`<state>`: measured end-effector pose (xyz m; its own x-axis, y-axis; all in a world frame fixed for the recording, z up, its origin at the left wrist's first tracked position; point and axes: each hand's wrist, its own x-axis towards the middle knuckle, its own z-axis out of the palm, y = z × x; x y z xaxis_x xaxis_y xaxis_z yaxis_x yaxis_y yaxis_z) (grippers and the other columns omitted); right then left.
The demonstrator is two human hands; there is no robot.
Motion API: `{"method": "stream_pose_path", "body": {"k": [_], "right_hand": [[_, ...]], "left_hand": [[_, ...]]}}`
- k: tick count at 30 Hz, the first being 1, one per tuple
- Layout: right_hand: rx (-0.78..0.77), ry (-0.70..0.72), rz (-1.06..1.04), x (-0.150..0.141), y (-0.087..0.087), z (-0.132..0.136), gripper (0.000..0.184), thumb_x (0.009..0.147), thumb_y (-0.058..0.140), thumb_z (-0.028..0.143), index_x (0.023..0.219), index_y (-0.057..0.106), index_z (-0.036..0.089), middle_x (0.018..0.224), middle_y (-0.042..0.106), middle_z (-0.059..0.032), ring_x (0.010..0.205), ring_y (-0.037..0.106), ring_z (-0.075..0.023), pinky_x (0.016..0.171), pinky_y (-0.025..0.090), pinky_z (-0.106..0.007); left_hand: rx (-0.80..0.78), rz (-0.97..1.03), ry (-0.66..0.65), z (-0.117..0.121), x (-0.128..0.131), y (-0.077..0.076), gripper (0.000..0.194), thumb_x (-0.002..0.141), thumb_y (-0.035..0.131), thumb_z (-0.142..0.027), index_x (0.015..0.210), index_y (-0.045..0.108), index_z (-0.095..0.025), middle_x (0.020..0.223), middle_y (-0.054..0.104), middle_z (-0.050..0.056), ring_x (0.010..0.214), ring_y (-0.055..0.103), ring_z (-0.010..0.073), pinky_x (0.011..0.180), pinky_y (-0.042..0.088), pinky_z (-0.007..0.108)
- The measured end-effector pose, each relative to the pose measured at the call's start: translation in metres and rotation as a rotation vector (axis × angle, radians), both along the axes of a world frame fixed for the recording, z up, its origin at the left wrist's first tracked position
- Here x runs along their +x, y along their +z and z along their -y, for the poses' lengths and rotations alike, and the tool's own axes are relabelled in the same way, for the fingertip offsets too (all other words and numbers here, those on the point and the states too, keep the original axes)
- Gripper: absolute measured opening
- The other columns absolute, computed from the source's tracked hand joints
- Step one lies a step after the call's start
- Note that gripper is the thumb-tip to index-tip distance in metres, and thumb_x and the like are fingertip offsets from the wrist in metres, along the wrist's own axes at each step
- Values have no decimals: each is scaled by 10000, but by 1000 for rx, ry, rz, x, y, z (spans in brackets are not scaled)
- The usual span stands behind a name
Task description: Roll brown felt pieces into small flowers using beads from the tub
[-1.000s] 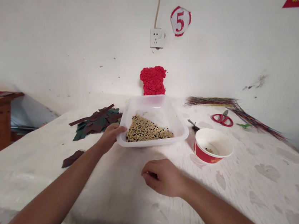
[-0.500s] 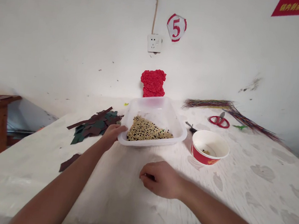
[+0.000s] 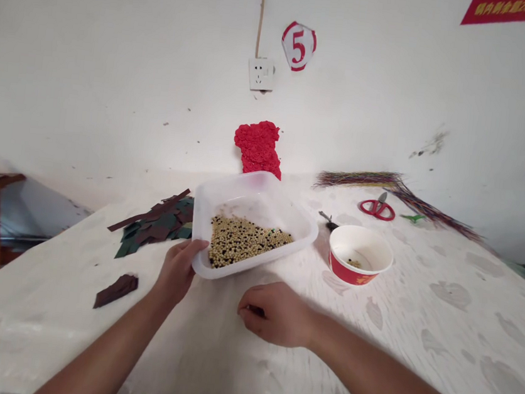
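Observation:
My left hand (image 3: 181,268) grips the near left corner of a white plastic tray (image 3: 285,201), which is tilted toward me. Small tan and black beads (image 3: 243,240) lie heaped along the tray's near side. Just in front of the tray, my right hand (image 3: 277,314) is closed low over the table, its fingers curled together. What they hold, if anything, is hidden from view. To the right of the tray stands a red and white paper bowl (image 3: 359,272) with a few beads at the bottom.
Dark green and brown strips (image 3: 158,220) lie left of the tray, a brown piece (image 3: 116,291) nearer. Red-handled scissors (image 3: 377,209), a green clip (image 3: 413,218), a dark tool (image 3: 328,221) and thin coloured wires (image 3: 359,179) lie at the back right. A red bumpy piece (image 3: 258,147) leans against the wall.
My left hand has drawn the tray's left corner nearer and turned it. The beads lie more toward that corner. My right hand stays closed in nearly the same spot. The view has shifted slightly.

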<state>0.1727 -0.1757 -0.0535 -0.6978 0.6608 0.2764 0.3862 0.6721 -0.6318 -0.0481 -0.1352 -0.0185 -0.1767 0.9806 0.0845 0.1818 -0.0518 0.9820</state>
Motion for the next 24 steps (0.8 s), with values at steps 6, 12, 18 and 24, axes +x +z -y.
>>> {"method": "stream_pose_path", "body": {"k": [6,12,18,24], "right_hand": [[-4,-4,6,-1,1,1,151,823,526,157,829,672,193,782,694,0,675,573,-125,620,397,-233],[17,-8,29,-2,-1,0,167,829,523,167,817,689,180,783,702,-12,676,569,-127,615,379,-231],[7,3,44,-2,-4,-1,144,819,544,168,803,687,175,797,696,-19,666,548,-128,612,355,-240],[-10,-15,49,-2,-1,0,163,821,530,162,736,669,159,777,686,-33,659,541,-129,591,330,-243]], "left_hand": [[-34,248,143,14,27,-7,258,700,675,-393,716,628,-140,633,604,25,602,559,161,497,437,247],[-10,480,103,5,60,-14,290,660,757,-370,674,594,-130,609,532,-20,595,511,115,566,502,253],[-55,581,-35,-1,88,-10,310,653,777,-357,592,565,-139,555,505,-34,583,509,97,636,525,261],[-134,563,-114,-7,107,-9,320,683,758,-409,665,604,-129,598,577,8,628,577,119,599,486,231]]}}
